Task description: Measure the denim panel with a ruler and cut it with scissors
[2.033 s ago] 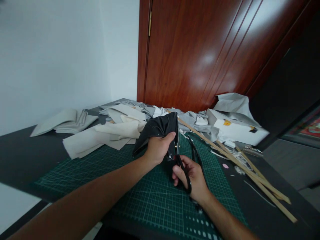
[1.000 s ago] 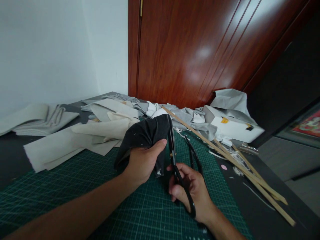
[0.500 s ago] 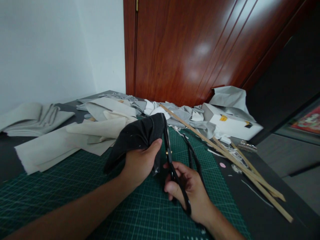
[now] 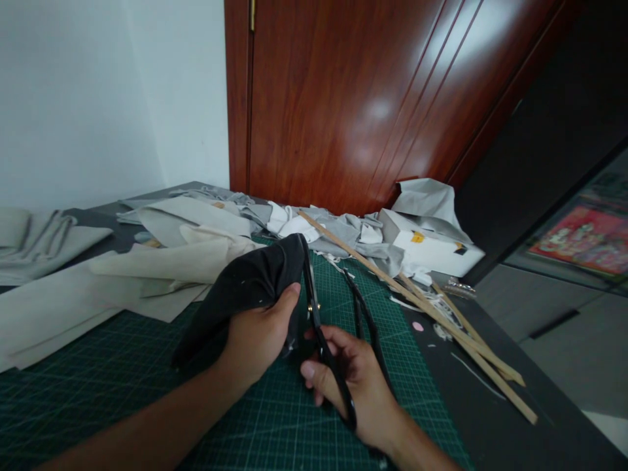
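Note:
My left hand [image 4: 262, 333] is closed on a bunched piece of black fabric [image 4: 240, 281], thumb on top, holding it above the green cutting mat [image 4: 275, 425]. Black-handled scissors [image 4: 318, 327] are in my right hand [image 4: 353, 373], fingers and thumb around the handles. The blades point away from me and lie along the right edge of the fabric. Whether they bite into the cloth I cannot tell. A narrow black strip [image 4: 366, 304] lies on the mat behind my right hand and runs partly out of sight beneath it.
Pale fabric pieces [image 4: 161, 261] lie at the left, with folded cloth [image 4: 44, 245] beyond. Grey and white scraps [image 4: 338, 229] line the back by the door [image 4: 333, 98]. At the right are long wooden strips [image 4: 441, 320], a white box [image 4: 432, 248] and small offcuts.
The view has turned slightly right, so everything appears shifted left. Both hands keep the same hold on the black fabric and the scissors, with the blades still along the fabric's edge.

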### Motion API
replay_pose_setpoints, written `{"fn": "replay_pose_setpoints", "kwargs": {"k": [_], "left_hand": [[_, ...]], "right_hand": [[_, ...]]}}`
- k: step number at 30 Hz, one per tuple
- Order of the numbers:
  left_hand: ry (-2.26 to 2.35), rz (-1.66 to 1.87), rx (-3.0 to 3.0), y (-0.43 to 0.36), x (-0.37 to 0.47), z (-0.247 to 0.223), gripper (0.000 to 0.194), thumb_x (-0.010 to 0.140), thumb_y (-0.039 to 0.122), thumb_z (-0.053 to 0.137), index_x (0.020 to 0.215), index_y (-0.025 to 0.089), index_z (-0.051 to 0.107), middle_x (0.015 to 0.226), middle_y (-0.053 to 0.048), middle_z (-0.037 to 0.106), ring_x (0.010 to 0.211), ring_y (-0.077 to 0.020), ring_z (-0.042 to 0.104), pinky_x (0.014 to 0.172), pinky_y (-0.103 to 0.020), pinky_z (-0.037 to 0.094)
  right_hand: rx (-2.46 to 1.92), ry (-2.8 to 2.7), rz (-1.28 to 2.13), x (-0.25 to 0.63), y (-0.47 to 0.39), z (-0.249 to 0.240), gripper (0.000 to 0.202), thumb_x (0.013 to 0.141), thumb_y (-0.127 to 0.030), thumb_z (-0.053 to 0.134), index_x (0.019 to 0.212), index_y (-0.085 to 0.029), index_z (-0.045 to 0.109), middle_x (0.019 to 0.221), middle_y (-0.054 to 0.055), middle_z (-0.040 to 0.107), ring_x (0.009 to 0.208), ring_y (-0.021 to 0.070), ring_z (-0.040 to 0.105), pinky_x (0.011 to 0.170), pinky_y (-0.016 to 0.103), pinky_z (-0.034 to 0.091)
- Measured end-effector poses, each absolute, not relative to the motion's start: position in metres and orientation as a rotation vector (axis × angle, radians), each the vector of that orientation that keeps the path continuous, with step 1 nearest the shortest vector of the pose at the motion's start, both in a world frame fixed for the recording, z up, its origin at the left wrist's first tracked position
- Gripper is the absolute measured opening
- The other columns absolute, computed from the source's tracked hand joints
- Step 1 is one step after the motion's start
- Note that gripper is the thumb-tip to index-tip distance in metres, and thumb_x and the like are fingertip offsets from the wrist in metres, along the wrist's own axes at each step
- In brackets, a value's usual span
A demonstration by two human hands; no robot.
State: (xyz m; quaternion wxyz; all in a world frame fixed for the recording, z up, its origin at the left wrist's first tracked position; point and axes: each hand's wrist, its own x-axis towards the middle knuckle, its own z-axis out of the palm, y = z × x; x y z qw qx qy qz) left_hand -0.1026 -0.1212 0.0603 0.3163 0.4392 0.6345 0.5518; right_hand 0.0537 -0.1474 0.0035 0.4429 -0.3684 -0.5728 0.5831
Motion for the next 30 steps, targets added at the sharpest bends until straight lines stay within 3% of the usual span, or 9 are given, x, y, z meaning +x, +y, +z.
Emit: {"fn": "replay_pose_setpoints", "kwargs": {"k": [5,11,14,30], "left_hand": [[1.568,1.449,1.177,-0.120,-0.101,0.054,0.034,0.074,0.051,0.065,0.052,0.026,0.065,0.057,-0.002,0.071,0.062,-0.0244,0.070,0.064,-0.034,0.051],[1.573,1.448,1.224,-0.120,-0.100,0.047,0.040,0.077,0.055,0.062,0.052,0.025,0.062,0.056,-0.003,0.069,0.060,-0.0250,0.068,0.064,-0.036,0.051],[1.541,1.510,1.244,-0.122,-0.100,0.047,0.035,0.078,0.053,0.062,0.059,0.024,0.067,0.064,-0.004,0.074,0.069,-0.0259,0.072,0.072,-0.037,0.054],[1.501,1.533,1.254,-0.122,-0.100,0.047,0.029,0.081,0.048,0.061,0.074,0.024,0.075,0.085,-0.006,0.082,0.090,-0.0291,0.077,0.093,-0.041,0.056]], "right_hand": [[-0.934,-1.438,1.431,0.053,-0.147,0.003,0.045,0.077,-0.039,0.094,0.111,-0.017,0.073,0.066,-0.007,0.061,0.049,0.0074,0.052,0.046,0.018,0.048],[-0.936,-1.522,1.384,0.054,-0.146,0.001,0.044,0.083,-0.045,0.088,0.111,-0.016,0.072,0.068,-0.005,0.060,0.050,0.0076,0.053,0.046,0.018,0.046],[-0.933,-1.559,1.366,0.055,-0.147,0.000,0.043,0.087,-0.050,0.083,0.110,-0.015,0.071,0.069,-0.005,0.060,0.050,0.0073,0.052,0.046,0.018,0.045],[-0.947,-1.609,1.356,0.056,-0.148,0.004,0.044,0.089,-0.054,0.078,0.106,-0.015,0.070,0.069,-0.004,0.058,0.051,0.0087,0.051,0.046,0.020,0.043]]}}
